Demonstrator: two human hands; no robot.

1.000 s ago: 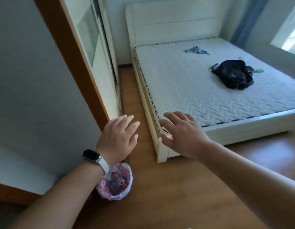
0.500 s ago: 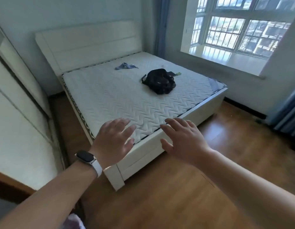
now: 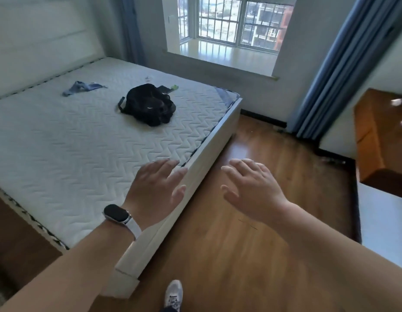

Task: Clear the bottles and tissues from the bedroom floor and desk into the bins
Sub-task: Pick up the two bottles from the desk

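Desk (image 3: 375,140) with two blurred small items, two hands (image 3: 157,190) empty, fingers spread

head cam | looks forward-down from standing height | bed (image 3: 87,140) left, floor (image 3: 240,233) below, window (image 3: 229,21) far

The mattress (image 3: 83,140) is white quilted cloth, matt, stitched in a zigzag pattern. The bed frame (image 3: 209,154) beneath it looks smooth and painted white. On the mattress a backpack (image 3: 150,104) of black fabric shows a slight sheen. The floor (image 3: 229,244) beside the bed frame is warm brown wood, glossy, throwing back window light. Past the floor, the desk (image 3: 371,136) is smooth brown wood. The curtain (image 3: 330,70) is blue cloth. The watch (image 3: 116,213) has a glossy black face and pale matt strap.
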